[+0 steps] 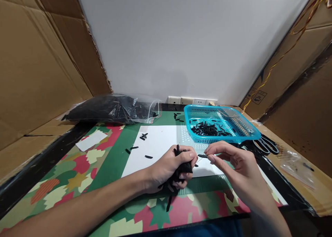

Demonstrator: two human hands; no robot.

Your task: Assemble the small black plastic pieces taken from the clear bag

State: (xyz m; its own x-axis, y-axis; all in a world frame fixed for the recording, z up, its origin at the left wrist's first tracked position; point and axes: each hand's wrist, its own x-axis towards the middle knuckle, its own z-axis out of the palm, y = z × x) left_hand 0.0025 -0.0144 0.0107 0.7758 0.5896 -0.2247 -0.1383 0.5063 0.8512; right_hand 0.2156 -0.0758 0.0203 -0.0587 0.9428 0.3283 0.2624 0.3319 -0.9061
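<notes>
Blue basket (pixel 249 131) holds black pieces (pixel 207 129); plastic bag (pixel 114 108) full.

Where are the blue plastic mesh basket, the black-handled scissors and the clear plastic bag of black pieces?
Blue plastic mesh basket (pixel 250 136): head view, near right rim.
Black-handled scissors (pixel 267 145): head view, handle loops.
Clear plastic bag of black pieces (pixel 111 108): head view, bag's middle.

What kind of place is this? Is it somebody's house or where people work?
It looks like a small hand-work station, probably in a workshop. Cardboard walls box in the table, a plastic bag of black pieces lies at the back, and a blue basket holds sorted ones. The left hand grips a bunch of them.
</notes>
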